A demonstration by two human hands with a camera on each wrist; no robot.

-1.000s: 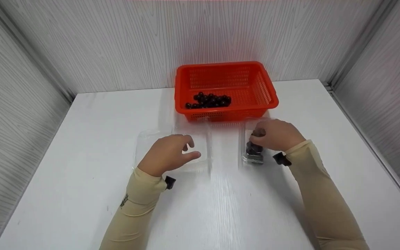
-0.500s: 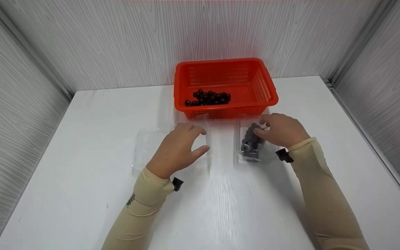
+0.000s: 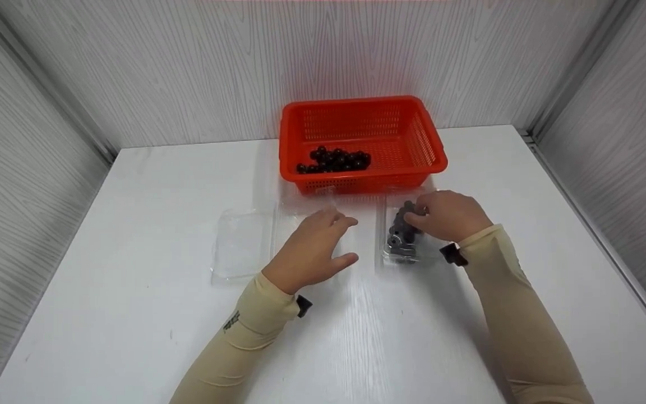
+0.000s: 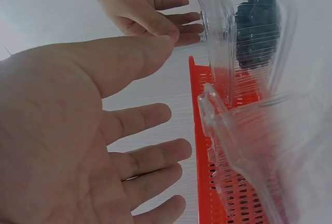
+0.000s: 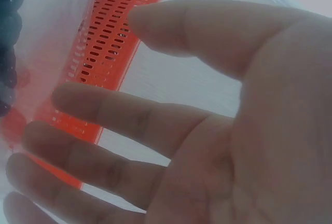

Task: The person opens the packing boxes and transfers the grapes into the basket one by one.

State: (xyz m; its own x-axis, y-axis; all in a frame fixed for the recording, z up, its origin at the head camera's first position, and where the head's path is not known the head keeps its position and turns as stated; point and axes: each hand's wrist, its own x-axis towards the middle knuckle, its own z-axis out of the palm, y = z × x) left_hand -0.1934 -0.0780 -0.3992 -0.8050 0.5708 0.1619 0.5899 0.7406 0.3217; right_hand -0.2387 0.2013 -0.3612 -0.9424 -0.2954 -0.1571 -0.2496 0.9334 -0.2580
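A clear plastic box (image 3: 382, 247) on the right side of the head view holds a cluster of dark grapes (image 3: 395, 241). My right hand (image 3: 451, 216) hovers at the right side of this box, fingertips beside the grapes. In the right wrist view its fingers (image 5: 109, 169) are extended and spread, gripping nothing. My left hand (image 3: 310, 251) is over the right edge of an open clear clamshell box (image 3: 243, 244). Spread fingers (image 4: 150, 159) and an empty palm show in the left wrist view. Whether either hand touches plastic cannot be told.
Behind the boxes, against the back wall, stands a red perforated basket (image 3: 424, 140). Loose dark grapes (image 3: 337, 160) lie in its front left part. White panels enclose the white table (image 3: 132, 314) at the back and sides.
My left hand has moved right across the clamshell box. My right hand has drawn its fingers off the grapes and come back slightly left. The box of grapes has shifted a little left.
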